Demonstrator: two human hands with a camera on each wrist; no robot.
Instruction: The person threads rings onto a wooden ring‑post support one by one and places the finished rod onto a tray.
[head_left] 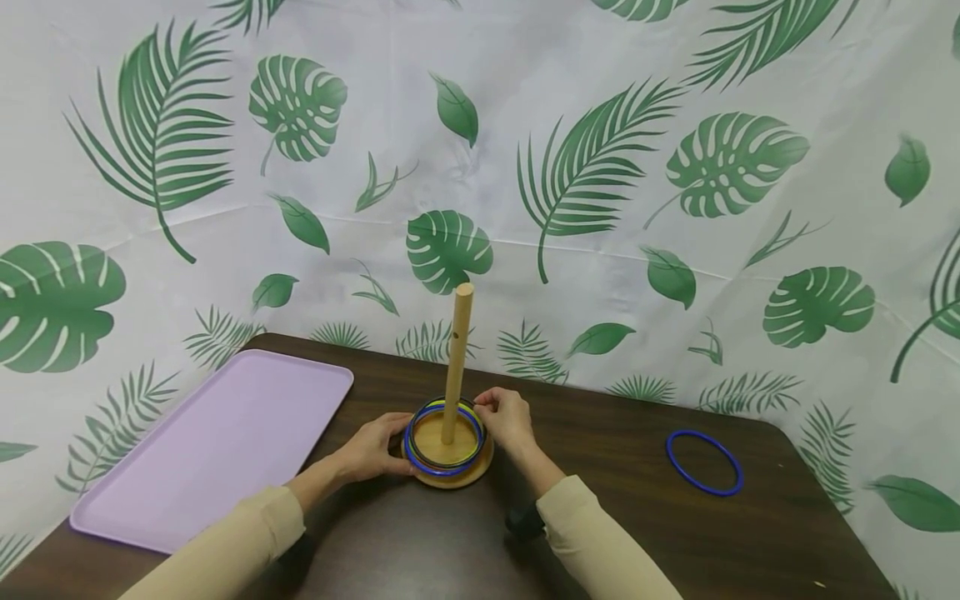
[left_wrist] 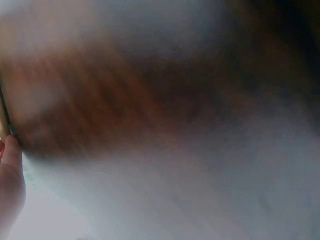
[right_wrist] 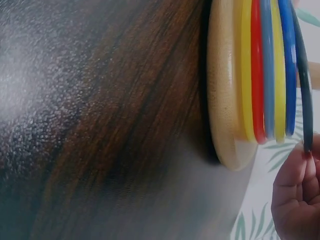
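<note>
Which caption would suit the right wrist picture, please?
Right hand pinching a dark ring above colored rings stacked on a wooden base.

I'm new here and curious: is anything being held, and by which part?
The right hand pinches the dark ring at its right side; whether the left hand grips it too cannot be told.

1. A white cloth backdrop [head_left: 495,187], printed with green palm fronds and broad split leaves [head_left: 448,252], covers everything behind the bench [head_left: 615,454]; faint creases cross it.
2. The bench has a dark brown wood-grain top with rounded far corners.
3. Light leaves a pale sheen on its near part.
</note>
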